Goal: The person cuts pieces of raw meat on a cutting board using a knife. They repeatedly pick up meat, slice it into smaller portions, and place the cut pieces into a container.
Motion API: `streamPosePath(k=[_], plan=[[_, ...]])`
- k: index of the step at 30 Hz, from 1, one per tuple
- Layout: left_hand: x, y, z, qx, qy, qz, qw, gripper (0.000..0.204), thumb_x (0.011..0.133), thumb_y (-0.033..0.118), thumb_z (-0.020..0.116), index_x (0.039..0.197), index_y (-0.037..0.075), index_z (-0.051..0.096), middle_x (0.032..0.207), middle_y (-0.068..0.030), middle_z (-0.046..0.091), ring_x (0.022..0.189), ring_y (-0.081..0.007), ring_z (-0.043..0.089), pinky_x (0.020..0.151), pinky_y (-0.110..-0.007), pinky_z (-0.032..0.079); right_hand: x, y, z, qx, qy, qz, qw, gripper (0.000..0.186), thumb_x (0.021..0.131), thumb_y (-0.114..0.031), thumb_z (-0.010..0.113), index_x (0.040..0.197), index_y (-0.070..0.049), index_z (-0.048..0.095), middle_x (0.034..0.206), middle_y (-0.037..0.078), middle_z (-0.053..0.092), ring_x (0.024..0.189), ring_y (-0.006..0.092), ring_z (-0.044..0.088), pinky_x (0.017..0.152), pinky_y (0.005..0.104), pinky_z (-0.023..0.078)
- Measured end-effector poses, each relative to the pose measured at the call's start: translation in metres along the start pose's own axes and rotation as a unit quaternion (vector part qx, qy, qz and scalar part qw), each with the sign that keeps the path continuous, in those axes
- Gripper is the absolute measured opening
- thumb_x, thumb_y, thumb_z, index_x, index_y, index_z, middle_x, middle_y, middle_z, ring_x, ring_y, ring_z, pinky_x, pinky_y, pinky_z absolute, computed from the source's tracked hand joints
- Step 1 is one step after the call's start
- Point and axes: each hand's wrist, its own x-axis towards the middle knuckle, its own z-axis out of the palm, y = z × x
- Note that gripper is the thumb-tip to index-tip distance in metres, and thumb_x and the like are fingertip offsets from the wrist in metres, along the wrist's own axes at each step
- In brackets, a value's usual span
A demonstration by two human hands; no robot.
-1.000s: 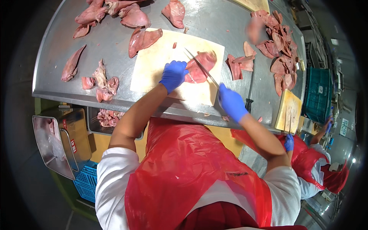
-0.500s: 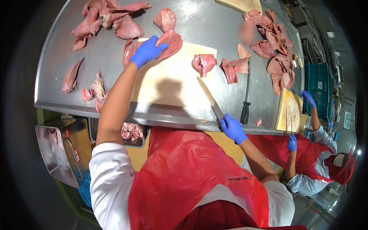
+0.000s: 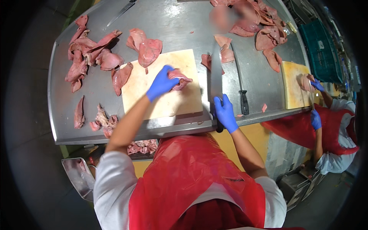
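Observation:
My left hand, in a blue glove, is closed on a small folded piece of pink meat over the pale cutting board. In my blue-gloved right hand is a long knife, held by its black handle. The blade points away from me, to the right of the board. Just beyond it lie flat meat pieces. A sharpening steel with a black handle rests right of the knife. At the board's far edge sits a broad flat piece of meat.
Meat piles lie at the far left and far right of the metal table. Small scraps are near the left front. Another knife lies at the back. On the right a co-worker cuts at a yellowish board.
My left hand has left the flat meat at the board's far edge and taken hold of the small folded piece. The knife has swung from slanting left to pointing straight away. My view has shifted.

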Motion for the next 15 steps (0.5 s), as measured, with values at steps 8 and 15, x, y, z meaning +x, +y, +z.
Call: streamPosePath(k=[8, 15], plan=[[-0.071, -0.031, -0.005, -0.028, 0.212, -0.060, 0.975, 0.047, 0.081, 0.021, 0.079, 0.119, 0.003, 0.058, 0.108, -0.0119, 0.062, 0.086, -0.0189, 0.063, 0.075, -0.031, 0.053, 0.026, -0.027, 0.094, -0.147, -0.109, -0.124, 0.975, 0.022, 0.098, -0.021, 0.053, 0.102, 0.000, 0.049, 0.079, 0.025, 0.063, 0.072, 0.0434, 0.063, 0.064, 0.0476, 0.048], [-0.061, -0.015, -0.008, 0.073, 0.268, 0.028, 0.960, 0.028, 0.081, 0.017, 0.079, 0.100, 0.003, 0.066, 0.095, -0.0105, 0.062, 0.075, -0.0151, 0.064, 0.068, -0.027, 0.053, 0.039, -0.059, 0.145, -0.287, -0.026, -0.239, 0.927, 0.028, 0.097, -0.020, 0.048, 0.116, 0.000, 0.046, 0.083, 0.028, 0.065, 0.078, 0.0463, 0.063, 0.067, 0.0538, 0.048]])
